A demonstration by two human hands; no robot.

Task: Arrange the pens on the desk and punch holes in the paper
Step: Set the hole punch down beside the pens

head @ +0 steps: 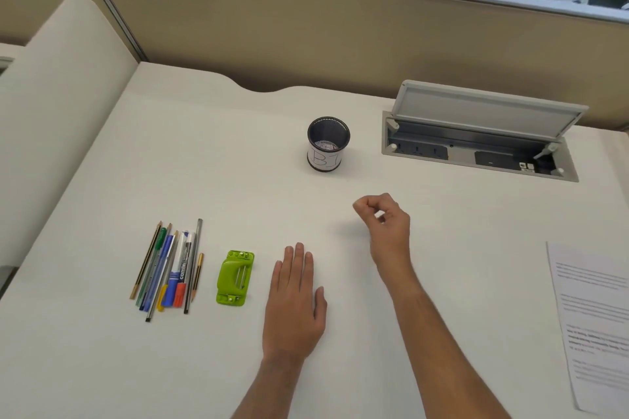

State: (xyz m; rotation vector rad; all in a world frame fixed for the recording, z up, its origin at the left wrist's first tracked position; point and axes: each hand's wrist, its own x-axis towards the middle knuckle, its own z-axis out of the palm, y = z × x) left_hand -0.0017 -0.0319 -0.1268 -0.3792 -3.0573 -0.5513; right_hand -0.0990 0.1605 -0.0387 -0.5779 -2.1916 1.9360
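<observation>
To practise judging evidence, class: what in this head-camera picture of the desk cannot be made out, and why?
Head view:
1. White printed paper sheet: cut off by the right edge; text blurred.
2. Overlapping bundle of pens and pencils: exact count hidden.
3. Black mesh pen cup: contents at its bottom too small.
4. Grey open cable box: sockets shadowed.
</observation>
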